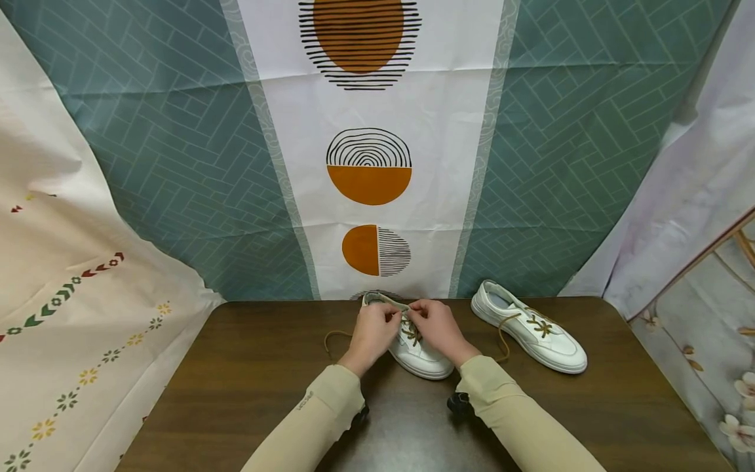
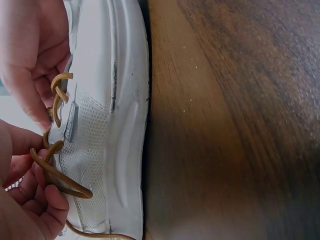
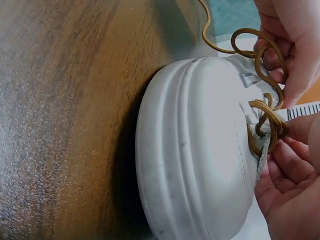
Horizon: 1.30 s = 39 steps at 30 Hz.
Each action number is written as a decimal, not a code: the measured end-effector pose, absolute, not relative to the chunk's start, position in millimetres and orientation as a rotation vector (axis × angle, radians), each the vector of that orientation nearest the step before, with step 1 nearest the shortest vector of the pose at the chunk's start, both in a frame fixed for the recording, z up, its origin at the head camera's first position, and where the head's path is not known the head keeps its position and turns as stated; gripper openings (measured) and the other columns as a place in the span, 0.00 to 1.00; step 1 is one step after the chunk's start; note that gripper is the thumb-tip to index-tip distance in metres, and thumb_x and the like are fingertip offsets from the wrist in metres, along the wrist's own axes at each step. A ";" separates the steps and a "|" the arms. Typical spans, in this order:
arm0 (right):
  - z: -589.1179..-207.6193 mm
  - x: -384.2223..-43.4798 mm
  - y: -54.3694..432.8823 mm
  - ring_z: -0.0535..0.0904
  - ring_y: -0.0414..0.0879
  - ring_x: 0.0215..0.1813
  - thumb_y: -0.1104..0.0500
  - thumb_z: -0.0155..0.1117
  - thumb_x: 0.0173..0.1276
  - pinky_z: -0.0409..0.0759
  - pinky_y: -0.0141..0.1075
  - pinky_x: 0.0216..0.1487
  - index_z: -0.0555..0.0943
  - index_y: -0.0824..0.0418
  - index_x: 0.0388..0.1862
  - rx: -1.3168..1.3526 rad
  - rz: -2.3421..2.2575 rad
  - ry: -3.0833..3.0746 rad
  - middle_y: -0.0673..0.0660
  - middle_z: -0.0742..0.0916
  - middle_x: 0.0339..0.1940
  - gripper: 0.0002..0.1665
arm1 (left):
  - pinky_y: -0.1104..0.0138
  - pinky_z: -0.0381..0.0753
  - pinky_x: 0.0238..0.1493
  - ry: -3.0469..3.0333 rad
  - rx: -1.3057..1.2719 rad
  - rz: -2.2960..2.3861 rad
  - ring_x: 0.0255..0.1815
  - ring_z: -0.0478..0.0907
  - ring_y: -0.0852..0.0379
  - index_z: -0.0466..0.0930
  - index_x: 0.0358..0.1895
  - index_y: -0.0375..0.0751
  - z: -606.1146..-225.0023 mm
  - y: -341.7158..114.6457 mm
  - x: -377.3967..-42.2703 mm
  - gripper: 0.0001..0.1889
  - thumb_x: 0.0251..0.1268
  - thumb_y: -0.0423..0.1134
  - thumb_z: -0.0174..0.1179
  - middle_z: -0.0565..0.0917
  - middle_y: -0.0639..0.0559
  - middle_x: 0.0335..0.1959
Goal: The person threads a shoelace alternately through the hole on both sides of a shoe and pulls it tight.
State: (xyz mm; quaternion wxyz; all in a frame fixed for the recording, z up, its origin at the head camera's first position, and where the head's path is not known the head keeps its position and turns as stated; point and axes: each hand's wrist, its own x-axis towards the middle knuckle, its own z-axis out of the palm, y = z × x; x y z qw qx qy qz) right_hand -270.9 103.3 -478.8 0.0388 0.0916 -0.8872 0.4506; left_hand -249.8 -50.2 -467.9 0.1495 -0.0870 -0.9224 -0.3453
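A white sneaker [image 1: 421, 360] stands on the table with its toe angled to the front right. My left hand [image 1: 373, 332] pinches its brown shoelace [image 2: 65, 180] beside the upper eyelets, and a loop of lace hangs from those fingers. Opposite it, my right hand [image 1: 441, 331] holds the lace between thumb and forefinger, close over the laced crossings [image 3: 267, 112]. Both sets of fingertips nearly meet above the tongue, which they partly hide. A loose lace end [image 1: 330, 335] curves onto the table at the left.
A second white sneaker [image 1: 531, 328] lies to the right, brown-laced, one lace end trailing over its side onto the table. The dark wooden table [image 1: 265, 387] meets a patterned cloth [image 1: 377, 262] at the back. Draped fabric [image 1: 71, 282] hangs at the left.
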 end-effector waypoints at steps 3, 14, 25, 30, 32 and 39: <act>-478.9 -271.2 103.4 0.79 0.38 0.33 0.53 0.60 0.66 0.77 0.33 0.35 0.84 0.52 0.39 0.280 1.387 -2.718 0.47 0.87 0.32 0.08 | 0.73 0.71 0.24 -2.655 -0.255 -0.961 0.24 0.74 0.64 0.87 0.32 0.47 -467.7 -48.8 -250.4 0.08 0.60 0.41 0.58 0.82 0.60 0.22; -481.8 -272.0 102.9 0.78 0.37 0.32 0.52 0.59 0.67 0.76 0.33 0.35 0.83 0.52 0.39 0.282 1.382 -2.743 0.46 0.86 0.31 0.09 | 0.72 0.69 0.22 -2.681 -0.272 -0.878 0.22 0.72 0.63 0.85 0.25 0.49 -469.4 -45.8 -251.6 0.08 0.59 0.39 0.58 0.77 0.62 0.16; -479.8 -269.5 104.4 0.77 0.40 0.31 0.49 0.57 0.68 0.74 0.34 0.34 0.83 0.49 0.35 0.281 1.349 -2.734 0.46 0.84 0.29 0.09 | 0.73 0.66 0.21 -2.687 -0.299 -0.867 0.20 0.68 0.63 0.82 0.22 0.50 -472.6 -44.7 -252.4 0.09 0.59 0.38 0.58 0.75 0.61 0.15; -481.5 -269.8 103.6 0.76 0.40 0.32 0.52 0.58 0.68 0.74 0.34 0.36 0.81 0.50 0.34 0.302 1.308 -2.738 0.46 0.83 0.29 0.06 | 0.73 0.67 0.22 -2.686 -0.312 -0.881 0.22 0.69 0.63 0.82 0.23 0.49 -472.9 -46.4 -252.1 0.08 0.59 0.37 0.59 0.75 0.61 0.16; -481.9 -269.8 103.4 0.76 0.40 0.32 0.54 0.58 0.68 0.74 0.34 0.36 0.80 0.51 0.34 0.319 1.303 -2.735 0.47 0.82 0.29 0.05 | 0.73 0.68 0.22 -2.690 -0.321 -0.905 0.22 0.69 0.64 0.83 0.24 0.50 -472.8 -47.5 -251.9 0.08 0.60 0.38 0.58 0.76 0.62 0.16; -480.8 -267.9 109.0 0.78 0.41 0.31 0.54 0.55 0.70 0.75 0.34 0.33 0.77 0.54 0.37 0.249 1.390 -2.643 0.51 0.82 0.30 0.06 | 0.74 0.70 0.24 -2.658 -0.324 -0.946 0.23 0.72 0.66 0.84 0.30 0.55 -473.9 -54.9 -248.4 0.04 0.59 0.44 0.60 0.78 0.65 0.20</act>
